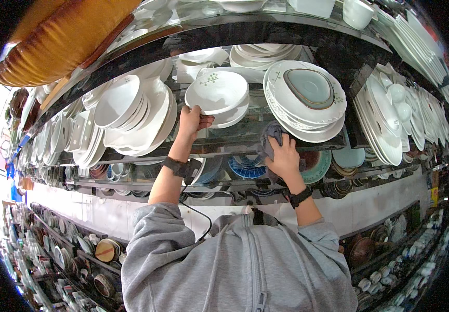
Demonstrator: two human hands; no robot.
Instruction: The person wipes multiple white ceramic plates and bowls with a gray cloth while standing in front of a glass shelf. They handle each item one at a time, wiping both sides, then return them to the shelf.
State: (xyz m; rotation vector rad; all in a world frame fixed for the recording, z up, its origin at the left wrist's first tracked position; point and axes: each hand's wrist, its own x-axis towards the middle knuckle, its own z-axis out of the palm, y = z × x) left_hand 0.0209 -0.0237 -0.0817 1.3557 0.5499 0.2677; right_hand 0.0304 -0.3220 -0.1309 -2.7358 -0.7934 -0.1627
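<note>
My left hand (194,123) is at the near left rim of a white bowl (216,93) with a green sprig print, its thumb and fingers closed about the edge. Beneath that bowl a white plate (232,119) shows in part. A dark grey cloth (272,134) is bunched under my right hand (285,158), which presses it at the shelf's front edge. Just beyond the cloth stands a stack of white oval plates (310,123), topped by a small grey-green dish (309,87) with a brown rim.
Stacked white bowls (119,101) and wavy-edged plates (146,136) stand left on the glass shelf (244,136). Long white plates (380,128) fill the right. Blue plates (248,165) and a green-rimmed plate (318,167) lie on the shelf below. An amber-brown object (68,39) hangs over the upper left.
</note>
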